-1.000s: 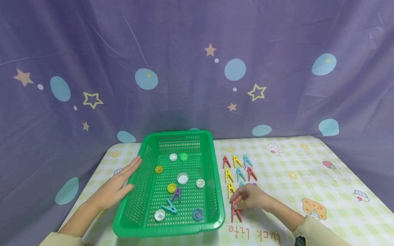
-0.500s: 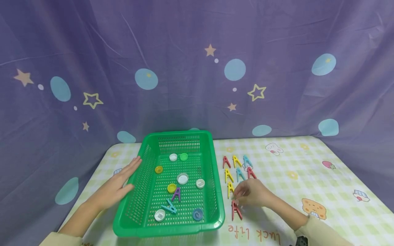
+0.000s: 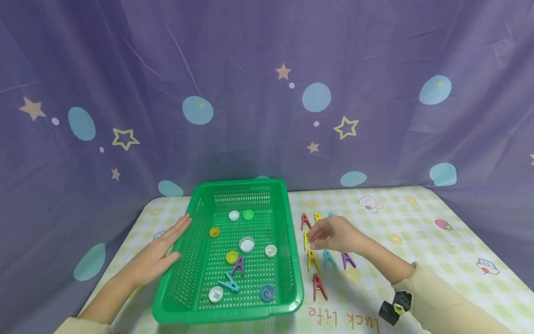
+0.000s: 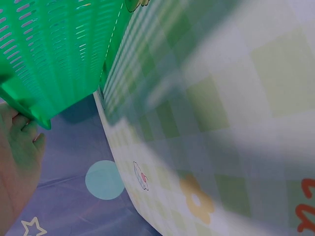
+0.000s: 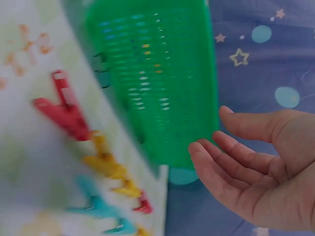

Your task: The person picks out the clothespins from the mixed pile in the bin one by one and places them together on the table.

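Note:
My left hand (image 3: 152,260) rests along the left rim of a green plastic basket (image 3: 295,266), fingers straight. In the left wrist view its fingers touch the rim. To the right of the basket, my right hand (image 3: 340,235) hovers over rows of plastic clothespins, holding nothing. The right wrist view shows its thumb and fingers apart. The hand partly covers the upper rows. Visible by it are a yellow clothespin (image 3: 313,260), a blue clothespin (image 3: 330,259) and a purple clothespin (image 3: 348,260). Nearest the front lies a red clothespin (image 3: 319,287).
Inside the basket lie several bottle caps, such as a blue cap (image 3: 268,292) and a yellow cap (image 3: 232,257). A purple clothespin (image 3: 238,265) and a blue clothespin (image 3: 229,283) lie there too. Behind the checked tablecloth (image 3: 450,264) hangs a purple curtain (image 3: 250,139).
My right hand has let go of the front red clothespin, leaving it on the cloth, and moved away over the upper rows. The left hand has stayed on the basket rim.

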A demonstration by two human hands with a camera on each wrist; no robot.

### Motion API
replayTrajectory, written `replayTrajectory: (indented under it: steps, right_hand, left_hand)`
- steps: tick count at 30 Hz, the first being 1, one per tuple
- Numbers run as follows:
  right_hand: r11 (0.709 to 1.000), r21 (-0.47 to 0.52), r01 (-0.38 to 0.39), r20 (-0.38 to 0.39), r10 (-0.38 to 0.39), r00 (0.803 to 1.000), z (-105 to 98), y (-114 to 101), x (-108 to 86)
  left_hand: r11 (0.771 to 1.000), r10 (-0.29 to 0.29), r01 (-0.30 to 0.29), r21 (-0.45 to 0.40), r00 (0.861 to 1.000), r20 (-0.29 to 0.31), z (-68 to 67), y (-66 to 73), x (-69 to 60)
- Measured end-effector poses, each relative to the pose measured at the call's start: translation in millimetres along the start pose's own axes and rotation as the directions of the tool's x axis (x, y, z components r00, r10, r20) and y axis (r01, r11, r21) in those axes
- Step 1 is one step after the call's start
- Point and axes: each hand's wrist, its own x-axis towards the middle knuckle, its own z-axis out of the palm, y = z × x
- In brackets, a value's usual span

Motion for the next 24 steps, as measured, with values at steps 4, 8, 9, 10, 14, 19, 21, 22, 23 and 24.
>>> replayTrajectory:
  steps: [4, 8, 9, 10, 14, 19, 21, 22, 23, 24]
  right_hand:
    - [1.0, 0.02, 0.003, 0.006, -0.003, 1.0, -9, -16, 17.8]
    - [1.0, 0.009, 0.003, 0.027, -0.004, 1.0, -14, -34, 37.5]
    - [1.0, 0.01, -0.007, 0.041, 0.007, 0.999, -15, -38, 42.2]
    - [1.0, 0.012, -0.019, 0.054, 0.018, 0.998, -15, -42, 47.2]
    - [0.998, -0.002, -0.059, 0.12, 0.058, 0.991, -14, -57, 67.2]
    - [0.993, -0.028, -0.117, 0.186, 0.121, 0.975, -5, -74, 95.7]
    - [0.989, -0.035, -0.143, 0.208, 0.148, 0.967, 1, -82, 107.4]
    - [0.987, -0.05, -0.151, 0.218, 0.158, 0.963, 5, -85, 113.0]
    - [0.986, -0.072, -0.151, 0.227, 0.163, 0.96, 8, -89, 118.2]
    - [0.985, -0.091, -0.149, 0.235, 0.167, 0.957, 11, -92, 123.3]
  left_hand:
    - [1.0, 0.008, -0.008, 0.005, 1.0, -0.012, 0.5, 0.0, -0.4]
    - [1.0, 0.018, -0.017, 0.013, 0.999, -0.028, 1.4, -0.4, -1.2]
    - [1.0, 0.019, -0.018, 0.015, 0.999, -0.031, 1.7, -0.5, -1.4]
    - [1.0, 0.019, -0.019, 0.018, 0.999, -0.033, 1.9, -0.7, -1.6]
    - [0.999, 0.017, -0.016, 0.034, 0.999, -0.033, 2.8, -1.1, -2.1]
    - [0.999, 0.022, -0.02, 0.048, 0.999, -0.038, 2.2, 0.0, -2.2]
    - [0.999, 0.025, -0.023, 0.045, 0.999, -0.041, 1.5, 0.9, -1.8]
    - [0.999, 0.027, -0.025, 0.044, 0.999, -0.043, 1.2, 1.3, -1.5]
    - [0.999, 0.033, -0.031, 0.043, 0.998, -0.046, 1.0, 1.7, -1.3]
    - [0.998, 0.037, -0.035, 0.044, 0.998, -0.048, 0.8, 2.0, -0.9]
